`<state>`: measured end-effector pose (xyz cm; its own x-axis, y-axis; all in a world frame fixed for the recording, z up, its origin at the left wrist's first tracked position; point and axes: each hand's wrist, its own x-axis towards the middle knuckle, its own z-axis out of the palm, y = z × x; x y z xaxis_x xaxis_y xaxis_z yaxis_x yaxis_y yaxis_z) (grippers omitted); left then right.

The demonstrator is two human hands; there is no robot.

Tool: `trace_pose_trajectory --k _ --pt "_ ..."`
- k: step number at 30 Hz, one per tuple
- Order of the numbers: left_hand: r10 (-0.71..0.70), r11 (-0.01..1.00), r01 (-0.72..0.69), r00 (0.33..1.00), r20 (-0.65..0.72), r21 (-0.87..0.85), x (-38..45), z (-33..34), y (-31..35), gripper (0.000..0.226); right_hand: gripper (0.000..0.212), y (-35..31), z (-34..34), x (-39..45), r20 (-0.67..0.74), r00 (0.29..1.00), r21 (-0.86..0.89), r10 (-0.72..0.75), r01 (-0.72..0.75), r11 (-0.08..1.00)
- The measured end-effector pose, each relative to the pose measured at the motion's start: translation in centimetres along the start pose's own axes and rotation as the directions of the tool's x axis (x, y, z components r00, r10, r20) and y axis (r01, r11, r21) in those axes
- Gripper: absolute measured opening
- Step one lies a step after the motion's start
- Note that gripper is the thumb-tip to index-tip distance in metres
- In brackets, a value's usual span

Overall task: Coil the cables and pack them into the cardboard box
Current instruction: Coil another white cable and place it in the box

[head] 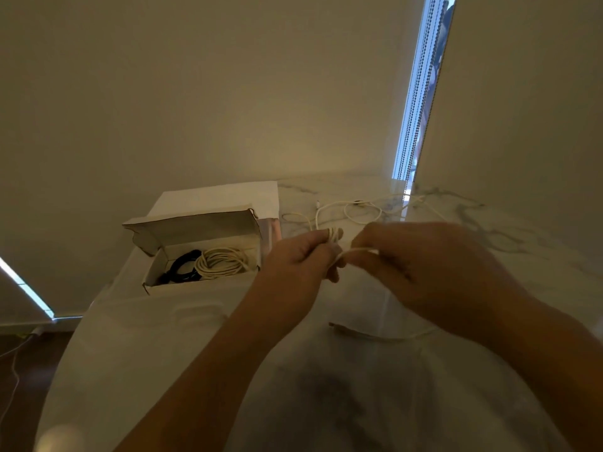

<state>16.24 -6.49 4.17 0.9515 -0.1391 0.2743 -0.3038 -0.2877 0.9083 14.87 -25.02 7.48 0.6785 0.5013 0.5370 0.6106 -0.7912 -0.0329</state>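
Head view: a small white cable coil (332, 234) is sitting above the marble table (489, 243), the left hand (301, 259) gripping it while the right hand (421, 259) is pinching its loose strand; left of them, the open cardboard box (182, 230) is holding a black coil (182, 265) and a cream coil (222, 261).

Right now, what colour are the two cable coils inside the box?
One black coil, one cream-white coil, seen from the head view.

hands (303, 256) coiling white cable (332, 234), open box (182, 283)
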Motion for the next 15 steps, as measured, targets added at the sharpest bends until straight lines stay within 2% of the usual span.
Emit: trace_pose_trajectory --k 3,7,12,15 --pt "-0.025 0.999 0.026 0.999 0.041 -0.023 -0.1 -0.2 0.6 0.031 0.035 2.1 -0.2 0.2 -0.070 0.994 0.042 0.082 -0.079 0.996" --pt "-0.043 0.999 0.045 0.992 0.120 -0.012 -0.3 0.0 1.2 0.036 0.033 3.2 0.4 0.2 -0.052 0.997 0.094 0.053 -0.048 0.994" --pt "-0.078 0.988 0.094 0.989 0.122 -0.125 0.0 -0.1 0.6 0.039 0.034 4.2 1.2 0.2 -0.038 0.997 0.164 0.069 -0.062 0.985" --pt "-0.054 0.998 0.060 0.986 0.156 -0.036 -0.3 -0.1 0.7 0.035 0.041 4.6 1.7 0.3 -0.032 0.996 0.157 0.084 -0.077 0.985"
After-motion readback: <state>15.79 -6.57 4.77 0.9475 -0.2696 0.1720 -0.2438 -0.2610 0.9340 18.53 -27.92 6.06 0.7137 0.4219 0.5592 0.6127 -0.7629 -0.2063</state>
